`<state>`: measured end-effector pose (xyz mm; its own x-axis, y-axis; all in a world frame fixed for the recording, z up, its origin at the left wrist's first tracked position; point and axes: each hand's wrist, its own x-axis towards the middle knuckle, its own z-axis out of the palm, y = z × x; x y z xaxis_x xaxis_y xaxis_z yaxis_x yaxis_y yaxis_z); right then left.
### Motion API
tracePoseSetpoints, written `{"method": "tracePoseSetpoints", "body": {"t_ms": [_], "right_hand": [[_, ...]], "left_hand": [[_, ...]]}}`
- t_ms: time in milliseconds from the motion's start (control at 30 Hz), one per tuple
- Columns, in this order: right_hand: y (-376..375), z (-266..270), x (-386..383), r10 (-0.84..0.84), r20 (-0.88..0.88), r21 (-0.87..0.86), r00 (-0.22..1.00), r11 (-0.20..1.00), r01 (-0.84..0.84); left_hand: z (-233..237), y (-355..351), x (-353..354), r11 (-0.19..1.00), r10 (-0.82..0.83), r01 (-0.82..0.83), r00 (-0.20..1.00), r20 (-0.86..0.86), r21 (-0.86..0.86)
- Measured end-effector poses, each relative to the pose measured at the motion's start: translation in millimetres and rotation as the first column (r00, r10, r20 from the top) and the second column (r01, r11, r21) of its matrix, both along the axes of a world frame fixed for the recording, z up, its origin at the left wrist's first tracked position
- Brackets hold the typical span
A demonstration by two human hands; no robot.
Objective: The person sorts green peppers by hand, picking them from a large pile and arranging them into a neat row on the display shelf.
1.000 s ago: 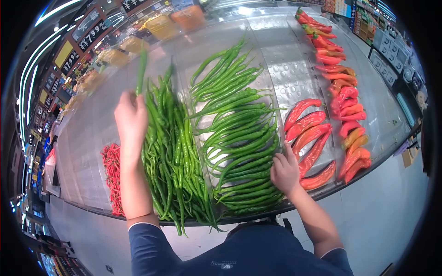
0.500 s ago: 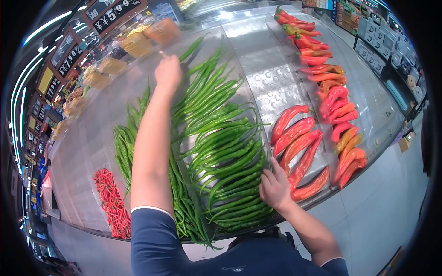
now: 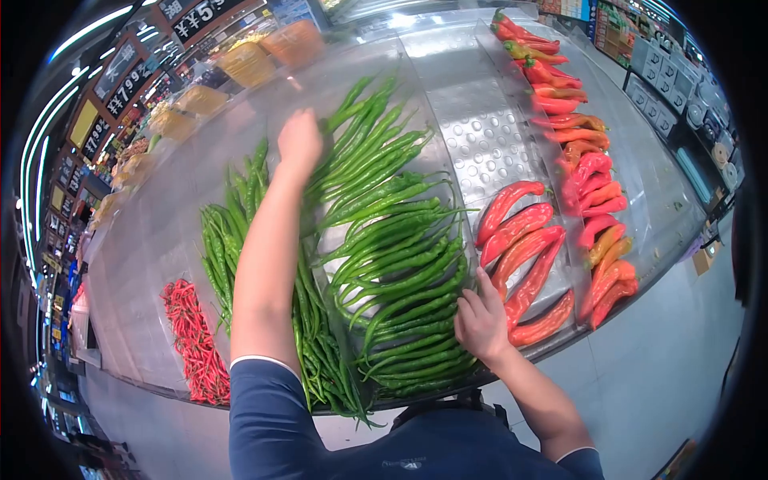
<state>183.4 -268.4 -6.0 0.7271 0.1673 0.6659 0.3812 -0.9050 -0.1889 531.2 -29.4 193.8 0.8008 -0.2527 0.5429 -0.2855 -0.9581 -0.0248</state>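
My left hand (image 3: pixel 301 138) is curled closed at the upper left end of the long green peppers (image 3: pixel 360 148), beside their tips; what its fingers hold is hidden. My right hand (image 3: pixel 482 320) is open, its index finger stretched out, between the wide rows of green peppers (image 3: pixel 408 296) and the large red peppers (image 3: pixel 520 260). It holds nothing visible. Under and beside my left forearm lie more thin green peppers (image 3: pixel 316 352).
Small red chilies (image 3: pixel 194 344) lie at the lower left of the metal display (image 3: pixel 160 264). Red and orange peppers (image 3: pixel 588 168) form a column on the right. Yellow containers (image 3: pixel 246 66) and price signs (image 3: pixel 128 88) stand beyond the far left edge.
My left hand has moved slightly down in view. The green pepper that stuck out beyond it now lies nearer the others, farther right. My right hand has barely moved, and the view has shifted slightly.
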Motion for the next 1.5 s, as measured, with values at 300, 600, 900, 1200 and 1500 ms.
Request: {"method": "tracePoseSetpoints", "body": {"t_ms": [300,600,900,1200,1500], "right_hand": [[4,6,-2,-0.001,0.027,0.015,1.000,1.000,0.000],[4,1,-3,-0.037,0.011,-0.051,0.999,0.998,0.037],[3,-1,-3,-0.054,0.028,-0.026,0.998,0.998,0.054],[4,1,-1,-0.036,0.037,-0.016,0.999,0.999,0.036],[2,1,-1,-0.019,0.022,-0.006,1.000,1.000,0.019]], "left_hand": [[-49,131,-115,0.977,0.092,-0.056,0.981,0.169,-0.207],[-71,185,-80,0.912,0.265,-0.325,0.933,-0.245,-0.250],[-19,181,-67,0.788,0.347,-0.385,0.923,-0.170,-0.481],[32,115,-39,0.853,0.034,0.058,0.986,0.165,-0.519],[49,30,35,0.990,-0.040,0.046,0.998,0.047,-0.135]]}}
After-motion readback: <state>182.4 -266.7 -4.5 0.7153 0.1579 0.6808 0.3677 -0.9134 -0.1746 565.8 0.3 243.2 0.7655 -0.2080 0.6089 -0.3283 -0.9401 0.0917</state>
